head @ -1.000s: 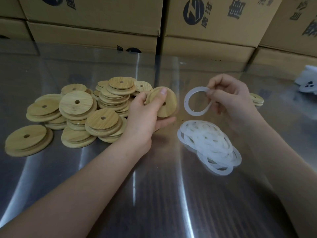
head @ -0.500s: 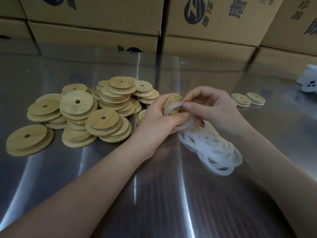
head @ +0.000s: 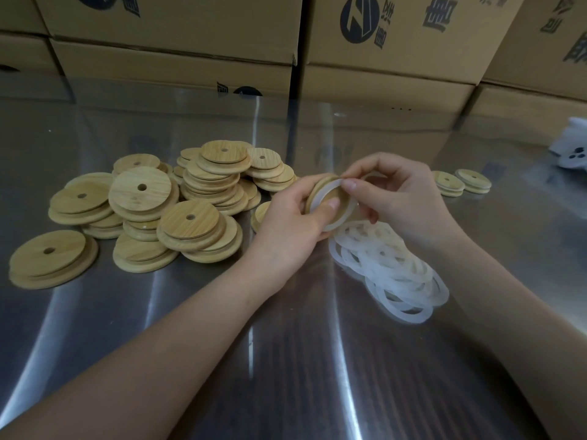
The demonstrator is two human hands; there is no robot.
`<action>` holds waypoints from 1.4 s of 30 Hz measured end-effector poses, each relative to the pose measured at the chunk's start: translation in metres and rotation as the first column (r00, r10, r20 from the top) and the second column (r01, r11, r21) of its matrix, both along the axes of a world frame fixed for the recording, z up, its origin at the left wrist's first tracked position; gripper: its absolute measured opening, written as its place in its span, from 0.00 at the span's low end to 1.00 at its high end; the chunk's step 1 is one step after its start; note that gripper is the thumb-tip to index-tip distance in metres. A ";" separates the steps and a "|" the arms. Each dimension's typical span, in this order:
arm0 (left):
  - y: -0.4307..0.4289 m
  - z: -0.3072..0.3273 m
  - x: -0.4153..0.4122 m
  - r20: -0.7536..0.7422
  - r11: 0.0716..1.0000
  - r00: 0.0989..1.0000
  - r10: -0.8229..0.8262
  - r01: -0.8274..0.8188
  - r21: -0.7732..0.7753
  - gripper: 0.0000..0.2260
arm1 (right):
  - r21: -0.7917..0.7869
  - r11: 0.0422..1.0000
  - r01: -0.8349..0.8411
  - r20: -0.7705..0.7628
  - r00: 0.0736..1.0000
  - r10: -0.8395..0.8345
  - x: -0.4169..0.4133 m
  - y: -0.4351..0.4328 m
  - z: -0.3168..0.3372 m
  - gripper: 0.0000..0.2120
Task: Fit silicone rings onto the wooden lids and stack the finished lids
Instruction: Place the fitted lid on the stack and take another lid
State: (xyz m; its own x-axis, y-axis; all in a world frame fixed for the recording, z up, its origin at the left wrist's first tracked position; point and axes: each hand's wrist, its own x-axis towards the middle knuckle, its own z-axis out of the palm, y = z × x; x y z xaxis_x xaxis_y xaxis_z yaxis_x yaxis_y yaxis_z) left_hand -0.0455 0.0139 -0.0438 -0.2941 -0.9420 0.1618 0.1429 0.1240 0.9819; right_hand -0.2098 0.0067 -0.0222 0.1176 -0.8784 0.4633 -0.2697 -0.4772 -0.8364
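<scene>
So my left hand (head: 292, 217) had its fingers curled round a wooden lid (head: 319, 185), holding it up on edge above the table with the thumb pressed on its face. My right hand (head: 397, 192) was pinching the silicone ring (head: 323, 193) against the top of the lid's rim. The ring lay partway round the lid, but I couldn't tell how much of it was seated.

Just under my right hand sat the loose pile of silicone rings (head: 390, 271), white and all overlapping. Left of my left hand was the heap of wooden lids (head: 178, 211), each with a little hole, some stacked and some sprawled. Off to the right, well apart, two short stacks of lids (head: 460, 182) sat side by side.

All of it was on a shiny steel table (head: 286, 360), with cardboard boxes (head: 174, 27) walled up behind. There was also some white thing (head: 571, 150) at the far right edge that I couldn't make out.
</scene>
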 end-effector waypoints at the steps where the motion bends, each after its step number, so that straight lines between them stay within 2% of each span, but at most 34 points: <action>1: 0.000 0.000 0.000 0.013 1.000 1.000 0.006 -0.005 -0.014 0.13 | 0.001 1.000 0.006 0.001 1.000 -0.006 0.000 0.000 0.000 0.08; 17: -0.004 -0.007 -0.001 0.182 0.977 0.978 0.104 -0.066 -0.204 0.13 | 0.008 0.998 0.058 -0.011 0.998 -0.058 -0.001 -0.003 -0.003 0.08; 30: -0.001 -0.006 -0.001 0.190 0.960 0.969 0.159 -0.107 -0.257 0.12 | 0.038 0.999 -0.012 -0.044 0.999 0.013 -0.007 -0.003 0.000 0.05; 42: 0.002 -0.003 0.001 0.188 0.953 0.965 0.181 -0.125 -0.276 0.10 | 0.056 0.995 -0.081 -0.093 0.992 0.086 -0.008 -0.005 0.000 0.07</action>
